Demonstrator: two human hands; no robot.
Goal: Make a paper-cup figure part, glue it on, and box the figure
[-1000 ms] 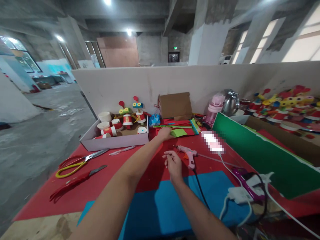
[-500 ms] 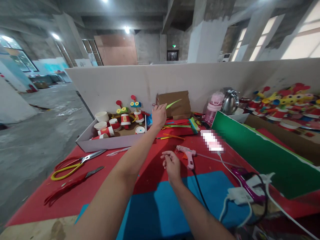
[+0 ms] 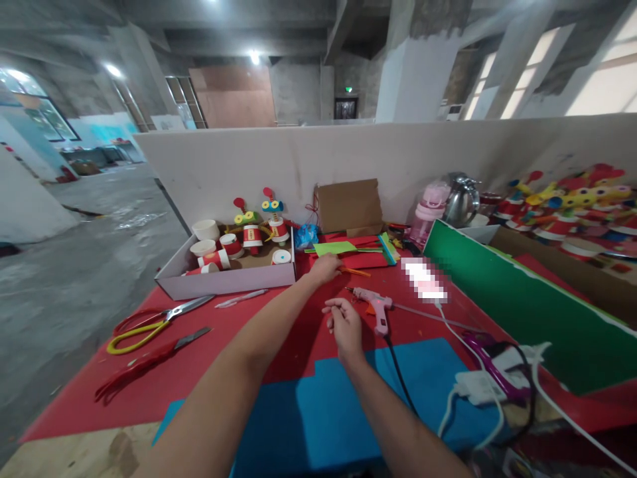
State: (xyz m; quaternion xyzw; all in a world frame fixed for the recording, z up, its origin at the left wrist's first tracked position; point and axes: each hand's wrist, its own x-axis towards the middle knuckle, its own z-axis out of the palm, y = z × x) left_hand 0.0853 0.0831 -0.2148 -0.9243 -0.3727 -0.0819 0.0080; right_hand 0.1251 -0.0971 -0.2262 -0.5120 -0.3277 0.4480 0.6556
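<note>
My left hand [image 3: 326,267] reaches over the red table covering, its fingers closed at the near ends of thin orange strips [image 3: 357,271]; the palm hides part of them. Just beyond it, a light green piece of paper [image 3: 334,248] lies on a pile of coloured strips and red sheets. My right hand [image 3: 344,326] is held nearer, fingers loosely bent and apart, with nothing visible in it. A pink glue gun [image 3: 374,307] lies just to its right, its black cord running towards me. Blue sheets [image 3: 298,415] lie under my forearms.
On the left are yellow-and-red-handled scissors [image 3: 159,325] and a red-handled cutting tool [image 3: 154,362]. A white box [image 3: 226,285] holds paper cups and two cup figures. A green board [image 3: 527,305], a purple power strip [image 3: 492,372] with cables, a pink bottle [image 3: 428,212] and a metal jug [image 3: 462,199] occupy the right.
My left hand has let go of the light green paper, now flat on the pile, and come down nearer to the orange strips. My right hand has stayed nearly still.
</note>
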